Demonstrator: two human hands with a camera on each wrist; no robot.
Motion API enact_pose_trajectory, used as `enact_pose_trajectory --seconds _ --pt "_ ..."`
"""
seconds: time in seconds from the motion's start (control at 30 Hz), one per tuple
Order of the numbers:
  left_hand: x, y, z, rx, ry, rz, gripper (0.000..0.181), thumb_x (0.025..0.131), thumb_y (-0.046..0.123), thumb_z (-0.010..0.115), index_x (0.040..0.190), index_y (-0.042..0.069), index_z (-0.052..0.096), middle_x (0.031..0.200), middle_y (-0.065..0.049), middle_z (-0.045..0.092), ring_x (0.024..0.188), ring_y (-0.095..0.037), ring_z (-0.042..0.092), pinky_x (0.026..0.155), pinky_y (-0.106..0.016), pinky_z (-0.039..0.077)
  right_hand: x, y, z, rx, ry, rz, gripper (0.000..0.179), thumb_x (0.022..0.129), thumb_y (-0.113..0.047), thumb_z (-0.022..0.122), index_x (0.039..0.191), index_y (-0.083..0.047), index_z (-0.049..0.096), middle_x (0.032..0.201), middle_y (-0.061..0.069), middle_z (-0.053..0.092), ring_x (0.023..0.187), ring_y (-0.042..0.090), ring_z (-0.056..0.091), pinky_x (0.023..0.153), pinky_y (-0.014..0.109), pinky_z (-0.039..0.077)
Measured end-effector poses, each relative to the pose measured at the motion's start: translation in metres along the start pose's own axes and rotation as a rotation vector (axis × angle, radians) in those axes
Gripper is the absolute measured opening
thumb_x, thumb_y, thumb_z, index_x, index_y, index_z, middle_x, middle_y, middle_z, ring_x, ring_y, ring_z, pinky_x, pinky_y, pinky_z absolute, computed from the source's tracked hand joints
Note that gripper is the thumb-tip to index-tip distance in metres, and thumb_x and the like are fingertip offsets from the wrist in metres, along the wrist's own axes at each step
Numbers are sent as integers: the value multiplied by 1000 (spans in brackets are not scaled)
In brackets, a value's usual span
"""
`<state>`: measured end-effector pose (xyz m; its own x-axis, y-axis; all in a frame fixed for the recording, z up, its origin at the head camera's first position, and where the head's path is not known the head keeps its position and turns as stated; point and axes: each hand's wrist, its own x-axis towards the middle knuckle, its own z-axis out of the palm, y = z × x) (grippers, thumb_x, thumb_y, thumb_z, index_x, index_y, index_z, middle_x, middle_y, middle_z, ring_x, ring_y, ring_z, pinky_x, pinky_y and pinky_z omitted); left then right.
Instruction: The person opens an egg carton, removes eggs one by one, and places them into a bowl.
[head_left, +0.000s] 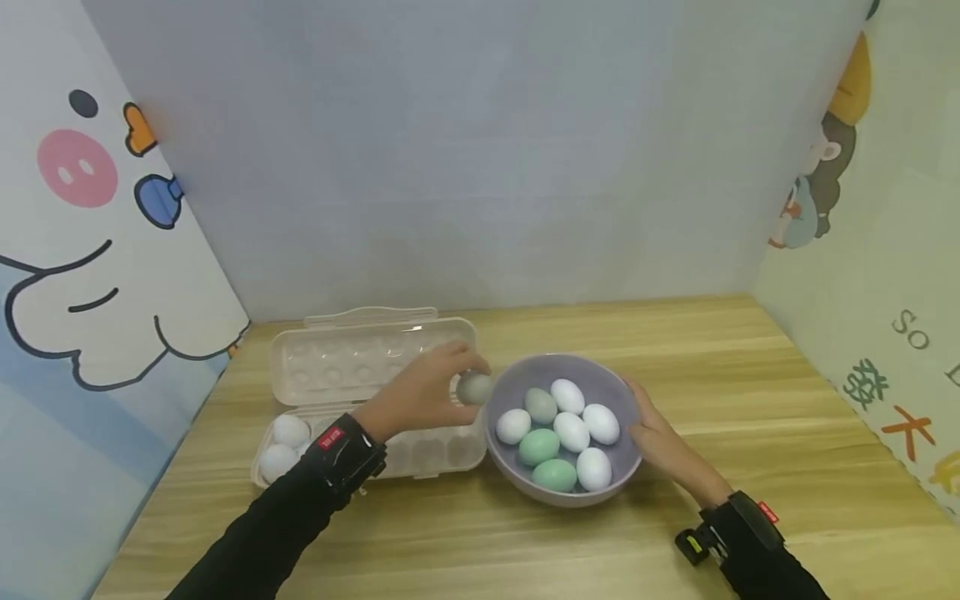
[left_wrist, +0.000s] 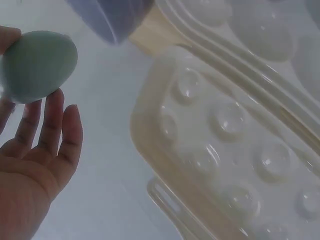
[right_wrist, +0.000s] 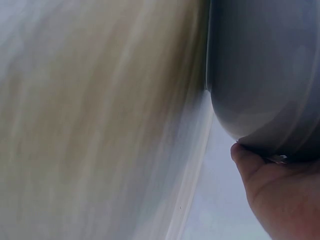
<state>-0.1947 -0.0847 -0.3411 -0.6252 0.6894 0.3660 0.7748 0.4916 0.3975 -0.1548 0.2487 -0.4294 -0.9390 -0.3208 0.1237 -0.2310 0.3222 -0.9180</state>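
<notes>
A pale grey-green egg (head_left: 473,388) is pinched between the thumb and fingertips of my left hand (head_left: 427,390), just off the left rim of a purple-grey bowl (head_left: 504,472). The left wrist view gives a close look at this egg (left_wrist: 40,66), held clear of everything around it. Inside the bowl lie several white eggs (head_left: 572,432), two mint-green eggs (head_left: 539,447) and one grey-green egg (head_left: 541,405). My right hand (head_left: 660,429) holds the bowl by its right side. In the right wrist view, its thumb lies against the outer wall of the bowl (right_wrist: 265,75).
Left of the bowl, a clear plastic egg carton (head_left: 442,472) lies with its lid (head_left: 300,354) folded back. White eggs (head_left: 291,431) sit in its left end, and my left forearm covers part of it. A wood-grain table (head_left: 697,350) meets walls behind and at both sides.
</notes>
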Motion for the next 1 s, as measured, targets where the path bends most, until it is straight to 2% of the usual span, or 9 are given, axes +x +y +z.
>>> enact_pose_trajectory --seconds 0.2,0.3,0.5,0.73,1.0 --pt "27 13 23 -8 -121 -15 38 66 25 72 101 17 60 93 7 50 83 -8 46 69 -22 43 3 0 2 20 1 -9 68 74 13 30 138 -4 12 142 26 13 128 46 13 96 63 20" --pt "39 13 34 -13 -171 -30 42 66 25 72 104 17 57 94 6 54 84 -8 49 70 -22 44 3 2 2 18 8 -1 69 73 14 30 138 -4 13 142 26 13 127 46 14 95 63 23" --pt "57 15 53 -21 -254 -34 40 64 21 73 99 17 53 90 5 57 78 -7 52 66 -19 44 3 3 -1 7 10 -13 69 74 13 30 138 -4 12 143 25 12 128 45 13 97 62 19" --pt "67 20 64 81 -299 22 35 64 21 71 97 13 60 86 6 54 71 -8 49 60 -18 41 4 3 -1 13 -12 -11 67 77 11 29 139 -7 12 143 23 13 128 44 14 97 61 21" --pt "71 24 73 230 -359 31 37 66 29 72 102 20 63 91 7 49 76 -8 48 60 -19 40 4 5 -1 4 -4 -13 67 76 11 29 139 -2 9 143 25 11 128 45 13 98 60 19"
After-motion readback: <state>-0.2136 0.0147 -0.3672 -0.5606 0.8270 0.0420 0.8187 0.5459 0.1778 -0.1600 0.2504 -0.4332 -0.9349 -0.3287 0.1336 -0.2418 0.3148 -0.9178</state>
